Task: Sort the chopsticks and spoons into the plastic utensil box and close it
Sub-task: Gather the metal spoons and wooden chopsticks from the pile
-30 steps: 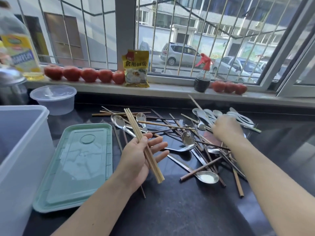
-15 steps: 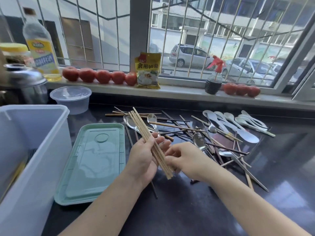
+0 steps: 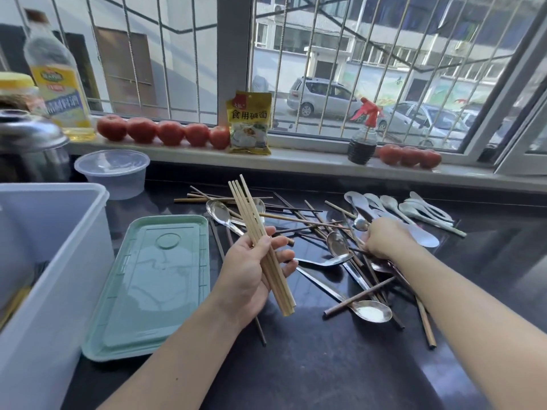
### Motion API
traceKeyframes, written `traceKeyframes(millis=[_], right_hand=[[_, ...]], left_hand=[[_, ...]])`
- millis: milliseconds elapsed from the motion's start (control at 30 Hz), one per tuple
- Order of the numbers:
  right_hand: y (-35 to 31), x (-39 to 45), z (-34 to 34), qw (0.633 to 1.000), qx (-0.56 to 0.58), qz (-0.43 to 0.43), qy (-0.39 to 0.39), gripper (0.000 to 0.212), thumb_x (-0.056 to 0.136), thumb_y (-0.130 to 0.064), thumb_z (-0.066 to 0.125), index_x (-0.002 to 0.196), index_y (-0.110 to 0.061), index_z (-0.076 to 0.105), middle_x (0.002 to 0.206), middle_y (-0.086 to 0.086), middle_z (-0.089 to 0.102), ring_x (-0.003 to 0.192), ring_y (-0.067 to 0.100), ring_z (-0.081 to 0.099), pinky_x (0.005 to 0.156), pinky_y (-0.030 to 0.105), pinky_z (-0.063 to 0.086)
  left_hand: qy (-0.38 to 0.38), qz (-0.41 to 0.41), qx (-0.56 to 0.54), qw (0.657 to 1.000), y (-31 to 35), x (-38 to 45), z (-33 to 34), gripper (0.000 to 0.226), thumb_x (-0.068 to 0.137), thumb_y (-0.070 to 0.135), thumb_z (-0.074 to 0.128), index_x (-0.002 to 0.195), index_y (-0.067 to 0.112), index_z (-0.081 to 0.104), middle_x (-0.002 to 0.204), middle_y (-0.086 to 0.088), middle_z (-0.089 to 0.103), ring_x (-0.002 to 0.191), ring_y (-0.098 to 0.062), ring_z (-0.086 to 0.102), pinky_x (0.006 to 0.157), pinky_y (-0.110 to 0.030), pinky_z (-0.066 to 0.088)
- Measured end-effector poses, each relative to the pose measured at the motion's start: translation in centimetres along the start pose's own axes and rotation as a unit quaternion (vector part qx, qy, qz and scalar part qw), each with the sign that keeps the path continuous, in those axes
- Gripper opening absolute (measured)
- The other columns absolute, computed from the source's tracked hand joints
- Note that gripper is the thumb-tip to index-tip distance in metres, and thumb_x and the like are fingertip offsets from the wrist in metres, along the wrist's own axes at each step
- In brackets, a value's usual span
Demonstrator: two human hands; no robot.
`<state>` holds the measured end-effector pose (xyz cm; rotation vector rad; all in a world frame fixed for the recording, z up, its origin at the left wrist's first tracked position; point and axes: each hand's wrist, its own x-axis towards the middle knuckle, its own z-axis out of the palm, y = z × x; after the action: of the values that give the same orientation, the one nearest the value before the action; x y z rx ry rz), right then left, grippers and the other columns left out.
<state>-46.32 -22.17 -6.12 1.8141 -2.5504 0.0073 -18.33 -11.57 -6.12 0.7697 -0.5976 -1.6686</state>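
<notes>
Behind our dark surface [image 3: 325, 365] runs a barred window, and on its sill [image 3: 310, 164] sit rows of tomatoes [image 3: 165, 132], a yellow food packet [image 3: 249, 123], a dark spray bottle [image 3: 362, 137] and an oil bottle [image 3: 59, 81]. Our left hand [image 3: 251, 273] is curled around a bundle of pale chopsticks [image 3: 260, 244], held tilted with the tips pointing up and away from us, above the surface. Our right hand [image 3: 387, 238] reaches into the loose pile of dark chopsticks [image 3: 299, 216] and metal spoons [image 3: 371, 310]; its fingers are bent down among them, but we cannot tell whether they have closed on anything. Beyond that hand, white spoons [image 3: 426, 210] lie grouped together on the surface. To the left of the pile, the green lid [image 3: 157, 285] lies flat on the surface. Just beside it, at the left edge of our view, stands the translucent utensil box [image 3: 50, 261], open at the top. A round clear container [image 3: 114, 173] sits behind the box, near the sill, with a steel pot [image 3: 26, 143] to its left.
</notes>
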Motion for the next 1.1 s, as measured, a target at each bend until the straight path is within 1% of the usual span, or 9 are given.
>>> traceKeyframes(millis=[100,200,333,433,533,600,700,900,1100], right_hand=[[-0.6,-1.1,-0.8,0.999,0.005,0.024,0.029,0.013,0.092,-0.02,0.056,0.082,-0.012,0.057,0.087,0.007,0.063,0.081,0.03,0.059,0.067,0.031,0.046],[-0.1,-0.7,-2.2,0.993,0.072,0.062,0.07,0.017,0.088,-0.01,0.058,0.105,-0.009,0.061,0.105,0.017,0.063,0.102,0.037,0.06,0.075,0.033,0.043],[-0.5,-1.2,-5.5,0.968,0.154,0.044,0.195,0.024,0.085,-0.019,0.062,0.101,-0.003,0.068,0.095,0.02,0.063,0.087,0.037,0.059,0.074,0.036,0.045],[-2.1,-3.7,-7.9,0.913,0.208,-0.067,0.345,0.016,0.087,-0.012,0.06,0.1,-0.003,0.065,0.098,0.017,0.063,0.083,0.033,0.06,0.08,0.039,0.052],[-4.6,-7.6,-8.2,0.817,0.272,-0.275,0.428,0.011,0.088,0.001,0.064,0.096,0.0,0.072,0.095,0.014,0.064,0.077,0.023,0.061,0.075,0.015,0.047],[-5.8,-9.6,-6.3,0.779,0.273,-0.417,0.38,0.015,0.091,0.002,0.068,0.104,0.0,0.075,0.095,0.012,0.062,0.077,0.019,0.06,0.071,0.015,0.048],[-6.4,-11.5,-2.8,0.779,0.162,-0.532,0.289,0.032,0.094,0.0,0.065,0.124,-0.006,0.069,0.107,0.008,0.062,0.093,0.021,0.062,0.078,0.033,0.053],[-7.6,-12.4,0.0,0.817,0.031,-0.539,0.205,0.06,0.088,0.002,0.052,0.147,0.001,0.043,0.137,0.01,0.045,0.13,0.027,0.044,0.108,0.041,0.044],[-7.3,-11.3,-1.5,0.84,0.206,-0.497,0.066,0.054,0.099,-0.028,0.059,0.15,-0.016,0.044,0.134,-0.003,0.047,0.126,0.011,0.038,0.111,0.021,0.03]], left_hand=[[-0.01,-0.012,-0.004,1.0,0.1,-0.1,-0.2,0.025,0.109,0.011,0.041,0.127,0.001,0.056,0.097,-0.016,0.074,0.083,-0.029,0.074,0.073,-0.046,0.062],[-0.011,-0.027,0.003,1.0,0.2,-0.3,-0.2,0.025,0.109,0.012,0.04,0.125,0.001,0.056,0.107,-0.021,0.075,0.094,-0.034,0.075,0.076,-0.05,0.062],[-0.013,-0.042,-0.001,0.999,0.3,-0.5,0.0,0.026,0.11,0.013,0.037,0.125,0.0,0.053,0.104,-0.022,0.076,0.094,-0.036,0.076,0.069,-0.047,0.064],[-0.018,-0.054,-0.002,0.998,0.5,-0.6,-0.1,0.026,0.11,0.012,0.037,0.127,-0.001,0.052,0.104,-0.024,0.075,0.093,-0.036,0.076,0.066,-0.043,0.063],[-0.025,-0.065,0.001,0.998,0.5,-0.5,-0.1,0.026,0.11,0.011,0.036,0.127,-0.002,0.051,0.105,-0.025,0.075,0.094,-0.038,0.075,0.067,-0.041,0.063],[-0.035,-0.068,-0.017,0.997,0.4,-0.6,0.1,0.027,0.11,0.01,0.035,0.128,-0.004,0.05,0.106,-0.026,0.074,0.097,-0.039,0.075,0.072,-0.043,0.064],[-0.072,-0.062,-0.025,0.995,0.3,-0.6,0.1,0.032,0.111,0.01,0.032,0.132,-0.006,0.051,0.118,-0.027,0.071,0.109,-0.037,0.071,0.09,-0.05,0.059],[-0.079,-0.063,-0.021,0.995,-0.1,-0.6,-0.5,0.035,0.11,0.014,0.038,0.13,-0.005,0.06,0.126,-0.025,0.068,0.114,-0.031,0.069,0.099,-0.053,0.055],[-0.086,-0.039,-0.014,0.995,-0.2,-0.1,-0.5,0.03,0.107,0.004,0.041,0.131,-0.005,0.056,0.104,-0.018,0.071,0.103,-0.029,0.071,0.089,-0.054,0.059]])
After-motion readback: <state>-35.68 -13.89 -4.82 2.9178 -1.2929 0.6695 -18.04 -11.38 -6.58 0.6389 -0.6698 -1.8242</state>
